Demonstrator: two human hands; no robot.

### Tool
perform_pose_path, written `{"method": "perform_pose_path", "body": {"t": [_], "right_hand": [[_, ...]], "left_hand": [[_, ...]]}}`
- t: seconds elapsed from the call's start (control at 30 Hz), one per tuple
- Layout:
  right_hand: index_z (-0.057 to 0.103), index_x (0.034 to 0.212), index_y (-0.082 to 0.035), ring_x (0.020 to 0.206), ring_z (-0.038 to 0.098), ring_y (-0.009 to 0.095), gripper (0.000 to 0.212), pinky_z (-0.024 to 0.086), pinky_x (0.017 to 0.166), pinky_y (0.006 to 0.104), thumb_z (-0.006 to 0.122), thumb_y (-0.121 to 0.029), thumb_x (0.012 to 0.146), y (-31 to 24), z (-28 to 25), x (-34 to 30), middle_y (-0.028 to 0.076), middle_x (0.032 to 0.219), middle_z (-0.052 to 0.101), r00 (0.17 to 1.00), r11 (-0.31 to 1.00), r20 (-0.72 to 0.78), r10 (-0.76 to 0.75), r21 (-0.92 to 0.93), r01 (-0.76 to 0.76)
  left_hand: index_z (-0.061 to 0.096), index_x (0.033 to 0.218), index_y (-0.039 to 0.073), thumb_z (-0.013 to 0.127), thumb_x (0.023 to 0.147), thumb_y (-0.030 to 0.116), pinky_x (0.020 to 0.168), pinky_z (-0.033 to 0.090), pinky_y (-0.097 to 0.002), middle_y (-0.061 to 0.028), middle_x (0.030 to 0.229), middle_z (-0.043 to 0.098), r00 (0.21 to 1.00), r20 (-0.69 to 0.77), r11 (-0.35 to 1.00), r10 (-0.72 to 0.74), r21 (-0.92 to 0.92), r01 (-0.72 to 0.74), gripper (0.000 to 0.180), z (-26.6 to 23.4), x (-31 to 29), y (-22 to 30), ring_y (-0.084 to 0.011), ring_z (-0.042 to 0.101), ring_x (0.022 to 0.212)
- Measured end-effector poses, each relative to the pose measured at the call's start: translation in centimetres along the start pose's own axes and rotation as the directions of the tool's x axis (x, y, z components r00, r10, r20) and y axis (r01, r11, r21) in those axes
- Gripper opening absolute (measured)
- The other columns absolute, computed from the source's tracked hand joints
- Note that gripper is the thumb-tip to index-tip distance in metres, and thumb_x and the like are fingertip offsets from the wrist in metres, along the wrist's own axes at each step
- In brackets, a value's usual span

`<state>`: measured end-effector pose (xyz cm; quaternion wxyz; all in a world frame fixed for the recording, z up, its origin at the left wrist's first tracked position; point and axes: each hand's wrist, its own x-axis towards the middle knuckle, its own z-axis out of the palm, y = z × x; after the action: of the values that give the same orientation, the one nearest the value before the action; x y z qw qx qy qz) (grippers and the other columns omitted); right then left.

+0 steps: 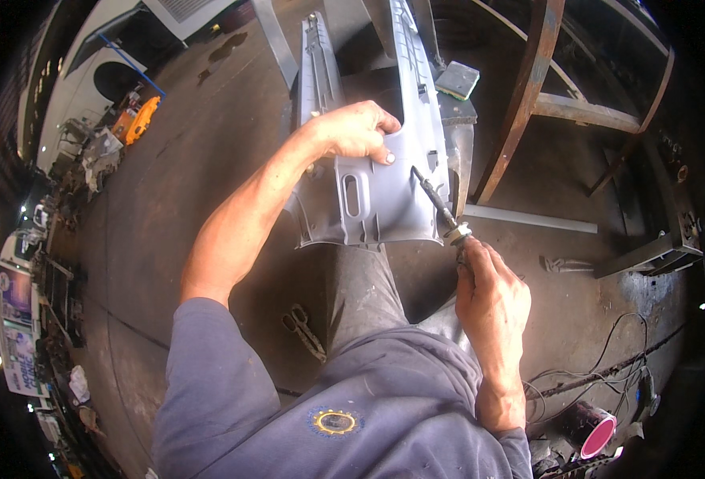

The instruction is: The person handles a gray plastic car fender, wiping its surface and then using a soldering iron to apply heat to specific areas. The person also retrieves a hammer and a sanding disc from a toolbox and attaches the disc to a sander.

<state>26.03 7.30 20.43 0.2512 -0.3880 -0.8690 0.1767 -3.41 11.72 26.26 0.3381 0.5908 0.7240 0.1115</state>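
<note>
I record the moulded panel (388, 191) at upper centre as pale grey with a lavender cast. My tool (442, 206), right of centre, shows a dark shaft and an off-white collar. My shirt (400, 375), lower centre, is slate blue, bearing a round emblem (335, 422) in yellow and blue. My trousers (360, 283) are grey, unevenly marked. The floor (169, 199) is dull brown. Also noted: upper left, a bright orange object (142, 120) and a blue strip (133, 65); upper right, a rust-brown frame (520, 100); beneath it, a whitish bar (532, 218); lower right, a can (598, 435) with a magenta face.
</note>
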Motion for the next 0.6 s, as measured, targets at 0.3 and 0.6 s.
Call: {"method": "perform_pose_path", "body": {"t": [0.3,0.6], "right_hand": [[0.062,0.107,-0.005,0.087,0.068,0.029,0.029,0.054,0.073,0.0359,0.064,-0.001,0.078,-0.1,-0.1,0.1,0.012,0.101,0.068,0.998,1.0,-0.061,-0.02,0.013,0.02],[0.059,0.111,-0.003,0.089,0.066,0.028,0.039,0.053,0.078,0.036,0.066,-0.003,0.073,0.6,-0.4,-1.2,0.014,0.099,0.067,0.993,0.989,-0.089,0.073,0.138,-0.061]], "left_hand": [[0.048,0.133,-0.008,0.077,0.071,0.013,0.109,0.036,-0.0379,-0.0256,0.136,0.05,1.0,0.005,1.0,0.003,-0.012,-0.003,0.072,0.0,0.0,0.1,-0.0345,0.046,0.13],[0.046,0.134,-0.008,0.077,0.071,0.013,0.11,0.035,-0.038,-0.0262,0.136,0.049,1.0,-0.015,1.0,0.01,-0.018,-0.01,0.073,0.2,-0.2,-0.3,-0.0344,0.045,0.131]]}}
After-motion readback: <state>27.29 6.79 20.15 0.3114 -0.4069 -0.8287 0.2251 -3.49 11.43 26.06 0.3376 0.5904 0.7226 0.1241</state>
